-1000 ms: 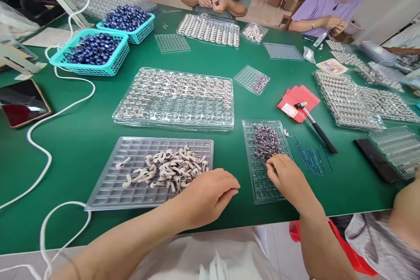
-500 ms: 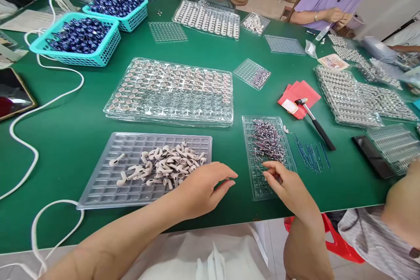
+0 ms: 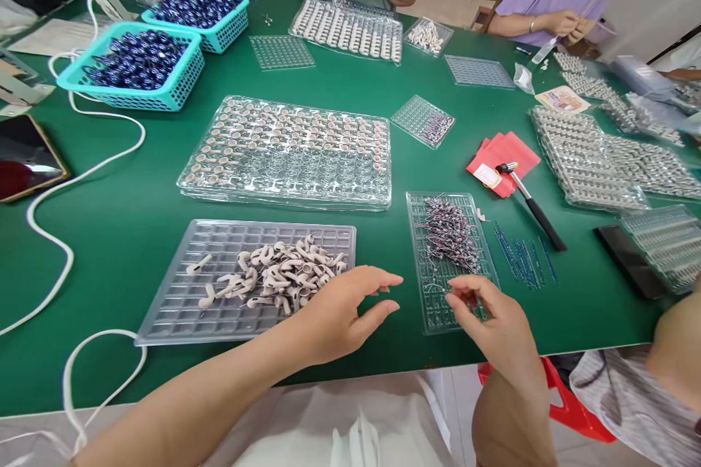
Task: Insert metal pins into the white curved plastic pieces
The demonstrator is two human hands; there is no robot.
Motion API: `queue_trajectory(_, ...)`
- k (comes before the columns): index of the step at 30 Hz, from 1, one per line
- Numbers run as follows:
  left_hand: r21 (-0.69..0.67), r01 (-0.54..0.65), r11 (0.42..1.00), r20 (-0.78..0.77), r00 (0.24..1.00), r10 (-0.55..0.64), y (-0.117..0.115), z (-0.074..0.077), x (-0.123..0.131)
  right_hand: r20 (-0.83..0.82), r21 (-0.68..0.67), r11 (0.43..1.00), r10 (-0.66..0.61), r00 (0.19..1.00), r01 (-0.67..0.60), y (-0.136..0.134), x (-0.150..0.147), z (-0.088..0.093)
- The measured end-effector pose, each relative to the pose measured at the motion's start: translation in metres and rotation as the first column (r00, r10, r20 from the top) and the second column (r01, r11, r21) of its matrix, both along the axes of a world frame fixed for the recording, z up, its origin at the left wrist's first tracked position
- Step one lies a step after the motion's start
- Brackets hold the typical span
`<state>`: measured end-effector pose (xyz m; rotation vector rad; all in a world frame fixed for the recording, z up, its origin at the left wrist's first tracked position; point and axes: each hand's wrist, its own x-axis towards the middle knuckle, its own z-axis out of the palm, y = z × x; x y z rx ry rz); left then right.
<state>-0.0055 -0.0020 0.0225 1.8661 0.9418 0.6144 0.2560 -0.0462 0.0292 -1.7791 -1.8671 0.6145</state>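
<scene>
My left hand [image 3: 355, 310] hovers at the right edge of a grey plastic tray [image 3: 180, 306], thumb and fingers apart with nothing between them. On that tray lies a heap of white earbud shells [image 3: 296, 273], a few apart at its left. My right hand [image 3: 496, 317] is over the near end of a clear tray [image 3: 438, 314]. Its thumb and forefinger tips are brought close together; anything pinched there is too small to make out. A pile of small wired parts [image 3: 452, 233] fills the far half of this clear tray.
Beyond is a large clear tray [image 3: 307, 168] part-filled with shells. To the right are a hammer [image 3: 531, 208] on red packets [image 3: 515, 149], blue strips [image 3: 520, 259] and a black phone [image 3: 627, 263]. Turquoise baskets [image 3: 131, 98] and a white cable [image 3: 41, 233] lie left. Co-workers sit around.
My right hand has drawn slightly back towards me and to the right, over the tray's near end. My left hand stays nearly in place, its thumb and fingers still apart.
</scene>
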Motion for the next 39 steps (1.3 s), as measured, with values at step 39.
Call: queue_trajectory(39,-0.496,-0.021,0.868,0.189,0.973,0.132,0.010,0.013,-0.006,-0.230,0.375,0.910,0.278,0.933,-0.179,0.011,-0.075,-0.023)
